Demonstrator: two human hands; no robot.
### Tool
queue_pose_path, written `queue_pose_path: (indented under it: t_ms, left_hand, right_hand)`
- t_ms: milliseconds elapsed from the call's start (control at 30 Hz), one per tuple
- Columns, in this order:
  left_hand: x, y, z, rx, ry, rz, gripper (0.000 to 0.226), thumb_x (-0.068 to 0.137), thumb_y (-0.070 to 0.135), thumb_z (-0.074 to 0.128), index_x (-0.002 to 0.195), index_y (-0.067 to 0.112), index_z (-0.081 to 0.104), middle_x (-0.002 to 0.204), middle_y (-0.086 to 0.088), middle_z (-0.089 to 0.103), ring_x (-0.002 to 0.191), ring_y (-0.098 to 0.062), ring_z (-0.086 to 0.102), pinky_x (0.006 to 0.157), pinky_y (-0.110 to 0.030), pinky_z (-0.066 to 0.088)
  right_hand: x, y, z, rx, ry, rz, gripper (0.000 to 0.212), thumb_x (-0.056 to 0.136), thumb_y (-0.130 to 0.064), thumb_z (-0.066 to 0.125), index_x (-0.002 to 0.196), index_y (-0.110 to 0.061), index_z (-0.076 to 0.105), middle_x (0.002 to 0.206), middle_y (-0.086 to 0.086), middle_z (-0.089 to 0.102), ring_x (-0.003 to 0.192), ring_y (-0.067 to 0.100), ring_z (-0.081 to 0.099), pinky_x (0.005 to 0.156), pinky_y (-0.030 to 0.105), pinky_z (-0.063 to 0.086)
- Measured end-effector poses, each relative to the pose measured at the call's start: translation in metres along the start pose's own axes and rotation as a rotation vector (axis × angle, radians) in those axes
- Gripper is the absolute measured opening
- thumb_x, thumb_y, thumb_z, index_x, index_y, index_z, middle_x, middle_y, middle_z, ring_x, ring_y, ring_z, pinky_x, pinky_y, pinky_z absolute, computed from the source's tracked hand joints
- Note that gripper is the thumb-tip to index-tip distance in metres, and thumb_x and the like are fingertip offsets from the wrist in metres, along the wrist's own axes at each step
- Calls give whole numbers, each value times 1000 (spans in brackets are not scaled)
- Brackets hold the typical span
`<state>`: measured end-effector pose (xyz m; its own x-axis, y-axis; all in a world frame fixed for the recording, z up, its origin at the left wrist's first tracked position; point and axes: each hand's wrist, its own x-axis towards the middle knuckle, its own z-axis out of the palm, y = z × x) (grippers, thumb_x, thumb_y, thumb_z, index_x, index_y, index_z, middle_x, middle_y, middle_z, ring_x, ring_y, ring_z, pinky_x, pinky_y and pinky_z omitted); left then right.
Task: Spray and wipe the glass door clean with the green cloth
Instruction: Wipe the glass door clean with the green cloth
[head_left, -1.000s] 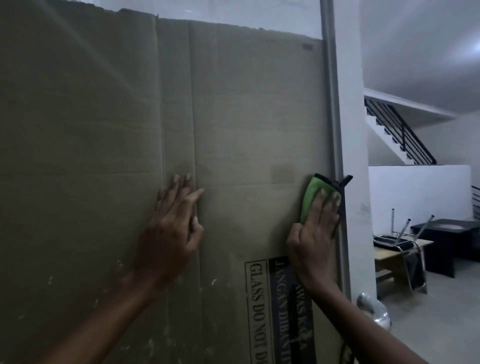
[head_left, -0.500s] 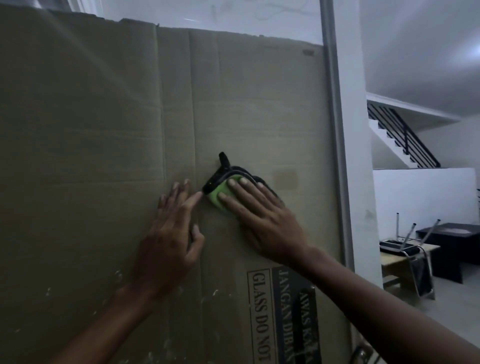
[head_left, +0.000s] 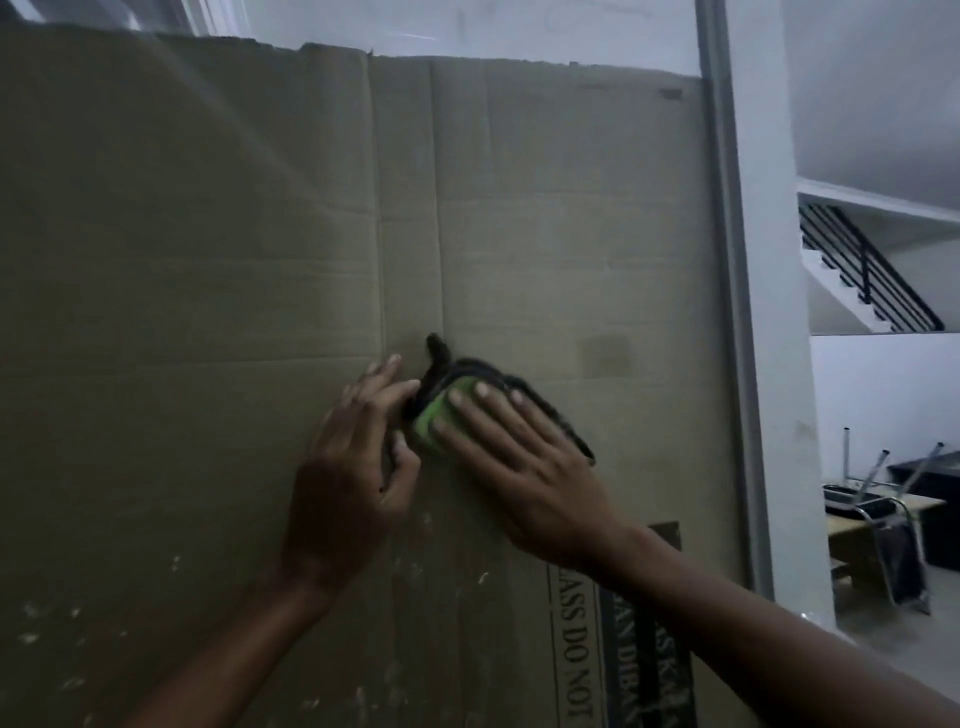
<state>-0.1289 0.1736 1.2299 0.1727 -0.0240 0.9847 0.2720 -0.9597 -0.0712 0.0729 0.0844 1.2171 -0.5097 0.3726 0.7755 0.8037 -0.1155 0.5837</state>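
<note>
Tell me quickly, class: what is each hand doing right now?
Left hand: open, fingers resting on the glass door, holding nothing.
Right hand: open, straight fingers pressing the green cloth flat against the door.

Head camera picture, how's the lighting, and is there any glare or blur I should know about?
Head view: dim overall, with a greyish cast. Faint streaks of glare cross the glass door at upper left, over the cardboard behind it. The green cloth under the right hand is slightly soft, as is the left hand. The door frame bows, a wide-angle effect.
</note>
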Motion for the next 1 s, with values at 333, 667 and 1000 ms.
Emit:
queue_pose_path:
  t_ms: [333, 667, 1000]
  left_hand:
    - [0, 3, 13, 119, -69, 25, 54, 84, 13, 54, 137, 13, 53, 157, -7, 39, 150, -23, 27, 122, -45, 24]
    - [-2, 0, 24, 173, -46, 41, 49, 86, 17, 52, 135, 9, 54, 154, -12, 42, 149, -28, 29, 122, -49, 22]
    - [-3, 11, 33, 163, -24, -26, 52, 85, 19, 51, 136, 8, 52, 153, -15, 41, 149, -32, 27, 122, -54, 19]
  right_hand:
    - [-41, 38, 0, -14, 293, 584, 65, 99, -6, 46, 159, -12, 22, 167, 13, 19, 156, 33, 17, 123, 58, 23]
    - [-113, 10, 5, -102, 183, 910, 73, 94, -8, 45, 162, -13, 19, 170, 12, 14, 157, 32, 11, 125, 54, 18]
    - [-126, 2, 1, -60, 180, 1217, 70, 99, -27, 32, 161, -2, 12, 165, 18, 17, 142, 39, 28, 123, 42, 16]
